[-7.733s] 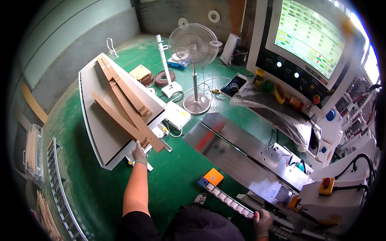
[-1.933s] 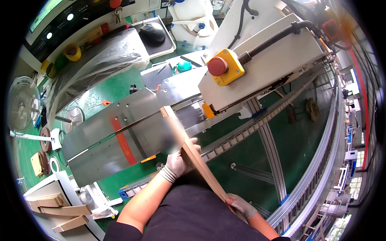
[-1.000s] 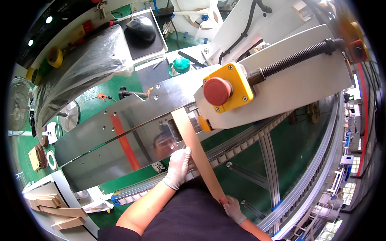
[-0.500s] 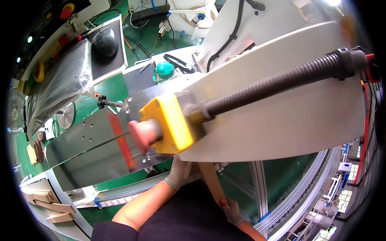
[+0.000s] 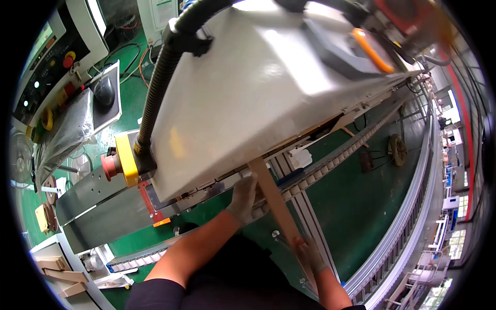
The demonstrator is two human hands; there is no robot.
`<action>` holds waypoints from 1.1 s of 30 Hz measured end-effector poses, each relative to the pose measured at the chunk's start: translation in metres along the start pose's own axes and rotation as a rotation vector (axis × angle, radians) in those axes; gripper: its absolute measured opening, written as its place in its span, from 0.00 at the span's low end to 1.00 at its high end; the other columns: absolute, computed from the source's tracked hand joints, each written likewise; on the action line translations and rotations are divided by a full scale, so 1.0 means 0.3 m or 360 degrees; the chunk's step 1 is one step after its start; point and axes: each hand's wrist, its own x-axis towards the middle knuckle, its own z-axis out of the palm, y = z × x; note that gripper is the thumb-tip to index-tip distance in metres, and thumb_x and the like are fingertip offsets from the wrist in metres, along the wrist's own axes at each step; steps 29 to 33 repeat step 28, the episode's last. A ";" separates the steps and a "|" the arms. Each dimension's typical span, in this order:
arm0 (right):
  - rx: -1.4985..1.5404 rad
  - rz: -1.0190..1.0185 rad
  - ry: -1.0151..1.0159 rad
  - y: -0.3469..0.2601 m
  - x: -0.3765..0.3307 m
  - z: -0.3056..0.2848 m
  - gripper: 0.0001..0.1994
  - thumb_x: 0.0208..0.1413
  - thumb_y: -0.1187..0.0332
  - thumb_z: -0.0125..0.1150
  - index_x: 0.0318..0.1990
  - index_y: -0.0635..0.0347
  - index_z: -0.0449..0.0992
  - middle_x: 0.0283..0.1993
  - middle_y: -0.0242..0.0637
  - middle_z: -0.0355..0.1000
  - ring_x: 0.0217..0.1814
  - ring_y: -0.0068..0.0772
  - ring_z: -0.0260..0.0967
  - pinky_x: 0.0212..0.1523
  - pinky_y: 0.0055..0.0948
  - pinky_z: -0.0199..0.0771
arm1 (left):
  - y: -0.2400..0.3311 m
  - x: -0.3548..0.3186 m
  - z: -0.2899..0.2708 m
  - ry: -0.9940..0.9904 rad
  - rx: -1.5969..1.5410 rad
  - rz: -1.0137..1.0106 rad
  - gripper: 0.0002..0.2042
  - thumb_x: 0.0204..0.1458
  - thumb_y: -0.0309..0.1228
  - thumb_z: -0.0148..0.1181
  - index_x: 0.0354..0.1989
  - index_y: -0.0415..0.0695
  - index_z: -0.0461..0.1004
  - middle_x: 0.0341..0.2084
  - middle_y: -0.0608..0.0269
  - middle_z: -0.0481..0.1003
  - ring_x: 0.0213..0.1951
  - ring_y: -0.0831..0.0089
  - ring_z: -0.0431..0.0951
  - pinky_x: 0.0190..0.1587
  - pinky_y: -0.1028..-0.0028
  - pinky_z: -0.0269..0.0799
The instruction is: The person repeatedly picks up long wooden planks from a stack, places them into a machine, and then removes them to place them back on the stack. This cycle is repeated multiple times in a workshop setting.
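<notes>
A long, narrow light-brown board [image 5: 279, 204] slants from under the lower edge of the machine's pale cover [image 5: 227, 103] down toward my body. My right hand [image 5: 311, 256], in a light glove, is closed around the board's near part. Beside the board's far end is my left hand [image 5: 243, 199], also gloved, reaching up to the machine's edge. Its fingertips are close to the board's left side, but how they are bent is hidden. The board's far end disappears beneath the cover.
A yellow box with a red push button [image 5: 125, 160] hangs on a black corrugated hose at the left. A roller track [image 5: 330, 164] runs below the machine, and a curved conveyor [image 5: 398, 227] lies to the right. Board pieces [image 5: 64, 276] are stacked at the lower left.
The view has shifted, and the button box and hose now appear further left. Both hands stay at the board, more of which shows. My left hand has come out from behind the cover's edge.
</notes>
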 end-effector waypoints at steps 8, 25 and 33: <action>-0.0684 -0.0182 0.1031 -0.303 0.287 -0.112 0.16 0.61 0.58 0.66 0.49 0.60 0.81 0.49 0.46 0.78 0.56 0.53 0.74 0.60 0.52 0.70 | -0.131 0.139 -0.014 -0.0368 0.0968 0.0688 0.18 0.71 0.45 0.52 0.48 0.40 0.76 0.42 0.56 0.79 0.46 0.60 0.80 0.51 0.62 0.76; -0.0630 -0.1435 -0.0604 -0.993 0.289 0.581 0.15 0.57 0.53 0.66 0.37 0.55 0.83 0.33 0.42 0.78 0.37 0.51 0.78 0.41 0.49 0.75 | 0.008 -1.329 -1.067 0.1680 0.2423 0.0329 0.24 0.60 0.47 0.59 0.56 0.42 0.78 0.56 0.50 0.78 0.63 0.53 0.73 0.70 0.51 0.61; -0.0409 -0.1584 -0.0559 -1.023 0.278 0.669 0.15 0.58 0.52 0.65 0.37 0.55 0.83 0.33 0.43 0.78 0.38 0.51 0.78 0.40 0.49 0.75 | -0.203 -1.563 -1.322 0.2573 0.1948 0.0605 0.27 0.55 0.43 0.65 0.59 0.39 0.74 0.56 0.44 0.76 0.59 0.46 0.74 0.66 0.53 0.68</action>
